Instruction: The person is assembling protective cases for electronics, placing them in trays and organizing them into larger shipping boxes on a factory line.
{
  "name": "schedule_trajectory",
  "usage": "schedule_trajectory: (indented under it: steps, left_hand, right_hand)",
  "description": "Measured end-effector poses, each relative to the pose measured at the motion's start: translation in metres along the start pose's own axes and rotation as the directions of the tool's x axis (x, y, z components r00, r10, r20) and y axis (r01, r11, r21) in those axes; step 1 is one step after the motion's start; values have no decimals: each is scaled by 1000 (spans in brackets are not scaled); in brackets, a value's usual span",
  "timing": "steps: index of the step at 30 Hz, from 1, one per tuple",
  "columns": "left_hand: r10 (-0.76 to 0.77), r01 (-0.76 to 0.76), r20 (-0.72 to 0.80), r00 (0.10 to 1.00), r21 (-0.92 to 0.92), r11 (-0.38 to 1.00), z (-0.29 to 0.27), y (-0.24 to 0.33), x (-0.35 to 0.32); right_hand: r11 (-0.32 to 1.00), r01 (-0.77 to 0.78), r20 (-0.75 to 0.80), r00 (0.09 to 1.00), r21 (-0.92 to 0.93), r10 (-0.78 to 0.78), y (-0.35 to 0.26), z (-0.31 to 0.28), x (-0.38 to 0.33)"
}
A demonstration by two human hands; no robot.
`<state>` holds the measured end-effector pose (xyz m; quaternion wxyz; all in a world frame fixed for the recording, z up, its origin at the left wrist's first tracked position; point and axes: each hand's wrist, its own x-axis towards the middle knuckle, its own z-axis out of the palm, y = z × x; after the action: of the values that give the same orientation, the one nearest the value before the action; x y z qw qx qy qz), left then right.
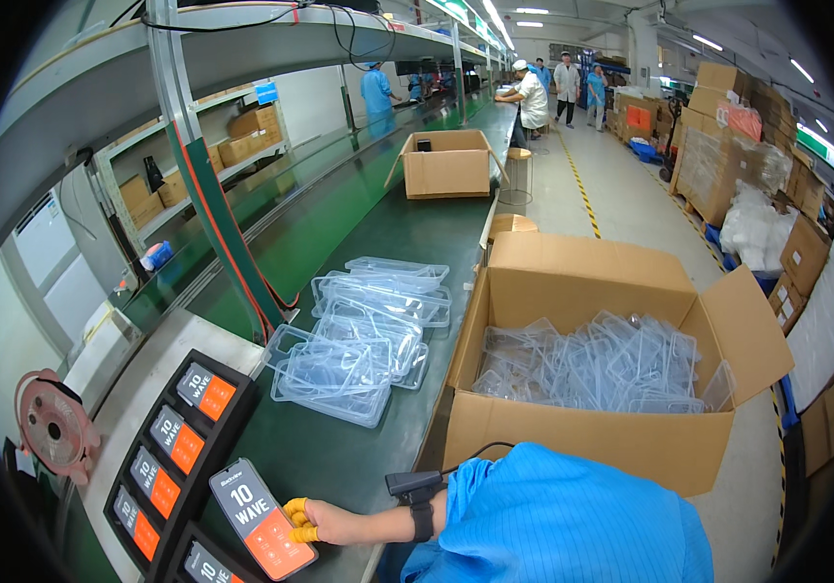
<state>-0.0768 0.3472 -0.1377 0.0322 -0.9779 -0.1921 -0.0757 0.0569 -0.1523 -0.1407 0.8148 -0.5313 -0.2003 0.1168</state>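
My right hand point(330, 522), with yellow finger cots on its fingertips, grips the right edge of a smartphone point(247, 507). The phone has a grey and orange printed face and tilts beside a black tray point(176, 473). Similar grey and orange phones point(176, 439) sit in the tray's slots. Part of a second black tray with another phone point(207, 564) shows at the bottom edge. My left hand is out of view. A dark strap with a small device point(417, 486) is on my right wrist.
Stacked clear plastic trays point(349, 360) lie on the green bench point(407, 228). To the right, a large open carton point(582, 439) holds many more. A smaller carton point(446, 175) stands farther along. A red tape reel point(52, 428) is at left; a metal post point(208, 189) rises behind.
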Motion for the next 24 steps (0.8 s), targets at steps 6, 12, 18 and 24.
schedule_trajectory:
  steps: [6,12,18,24]
  left_hand:
    - [99,-99,8,995,-4,995,30,-8,9]
    - [149,-149,-7,989,8,989,37,-13,9]
    - [177,-176,-20,984,16,984,49,-25,8]
    - [212,-211,-36,976,29,977,60,-40,11]
  right_hand:
    - [998,-37,-13,999,-49,37,-6,0,-2]
    - [999,-43,10,999,-30,44,2,-3,2]
    - [995,-89,36,995,-40,91,-4,-2,1]
    - [999,-46,60,997,14,45,3,-5,1]
